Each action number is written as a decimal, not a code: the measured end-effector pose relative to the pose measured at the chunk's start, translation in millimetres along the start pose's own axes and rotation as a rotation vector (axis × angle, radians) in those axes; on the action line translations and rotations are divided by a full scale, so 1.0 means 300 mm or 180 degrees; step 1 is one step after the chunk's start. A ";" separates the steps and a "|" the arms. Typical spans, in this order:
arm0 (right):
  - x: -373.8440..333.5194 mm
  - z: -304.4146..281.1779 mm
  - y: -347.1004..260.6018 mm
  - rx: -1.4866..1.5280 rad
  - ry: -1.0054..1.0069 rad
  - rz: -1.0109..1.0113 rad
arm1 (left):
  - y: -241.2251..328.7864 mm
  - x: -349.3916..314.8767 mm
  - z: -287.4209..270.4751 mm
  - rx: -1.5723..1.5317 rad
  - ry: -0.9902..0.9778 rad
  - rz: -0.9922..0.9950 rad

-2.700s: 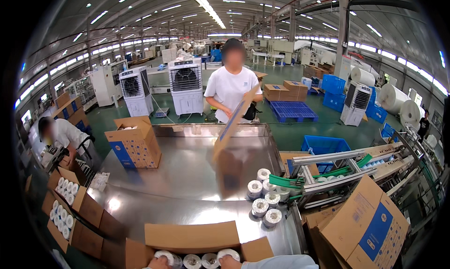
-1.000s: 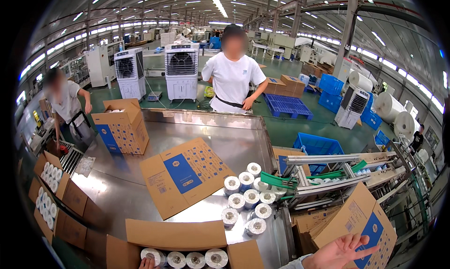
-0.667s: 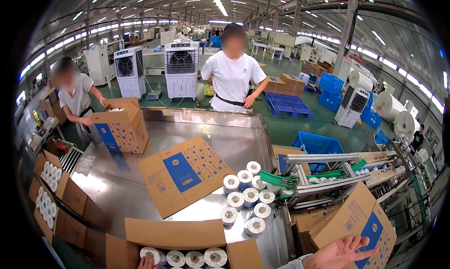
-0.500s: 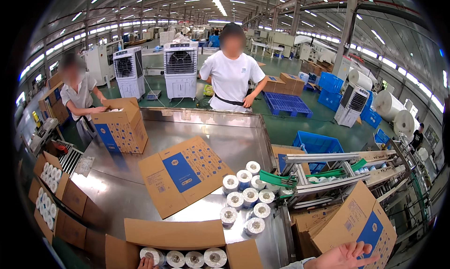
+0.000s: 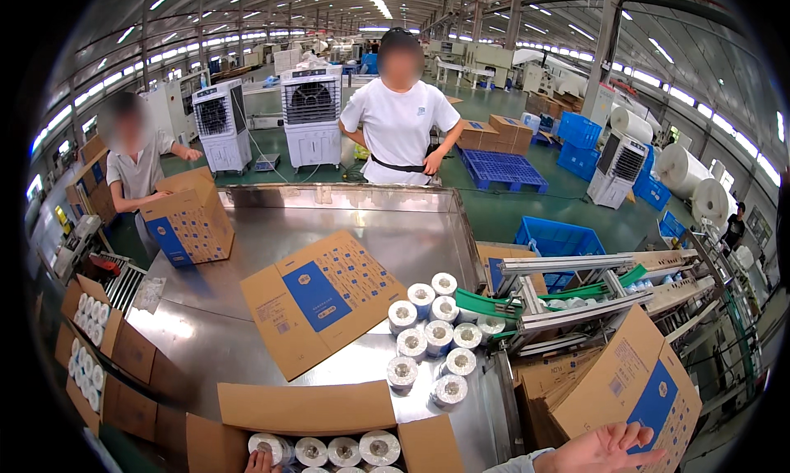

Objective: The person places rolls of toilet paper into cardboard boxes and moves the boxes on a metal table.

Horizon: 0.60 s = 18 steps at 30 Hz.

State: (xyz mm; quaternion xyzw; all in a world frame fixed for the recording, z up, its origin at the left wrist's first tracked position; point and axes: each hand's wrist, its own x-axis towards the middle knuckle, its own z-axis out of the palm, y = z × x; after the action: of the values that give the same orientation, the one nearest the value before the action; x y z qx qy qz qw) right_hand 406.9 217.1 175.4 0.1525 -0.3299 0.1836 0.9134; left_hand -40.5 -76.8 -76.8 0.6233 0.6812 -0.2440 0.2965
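My left hand (image 5: 262, 462) is at the bottom edge, its fingers curled over the leftmost roll (image 5: 284, 451) in an open cardboard box (image 5: 306, 405). That box holds several white wrapped rolls, and its flaps stand out. Much of the hand is cut off by the frame. My right hand (image 5: 605, 448) is raised at the lower right with fingers apart and nothing in it. Directly behind it leans a brown carton with a blue panel (image 5: 627, 374); whether they touch is unclear. A cluster of upright paper rolls (image 5: 439, 335) stands on the metal table beyond the box.
A flat folded carton (image 5: 317, 296) lies on the metal table (image 5: 197, 308). To the right, a conveyor with green guide rails (image 5: 568, 296) meets the table. One co-worker (image 5: 136, 172) handles a carton (image 5: 191, 222) at the left; another person (image 5: 403, 127) stands across the table. Filled boxes (image 5: 123, 341) line the left.
The co-worker at the left has raised one hand off the carton, which has shifted left. The view has moved slightly. My hands keep nearly the same pose.
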 end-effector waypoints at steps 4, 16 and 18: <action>-0.002 -0.007 0.007 -0.0033 0.0024 -0.0014 | 0.003 0.002 -0.007 0.0031 -0.0013 -0.0025; -0.016 -0.020 0.031 -0.0034 -0.0065 0.0089 | -0.002 0.003 0.008 -0.0002 0.0108 0.0004; -0.019 -0.018 0.036 -0.0037 -0.0086 0.0077 | 0.002 -0.001 -0.006 0.0020 0.0016 -0.0009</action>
State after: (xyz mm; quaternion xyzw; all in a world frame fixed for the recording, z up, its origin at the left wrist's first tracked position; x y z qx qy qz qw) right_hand 401.0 227.6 169.2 0.1457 -0.3451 0.1906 0.9074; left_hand -40.2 -75.6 -75.3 0.6239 0.6820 -0.2449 0.2925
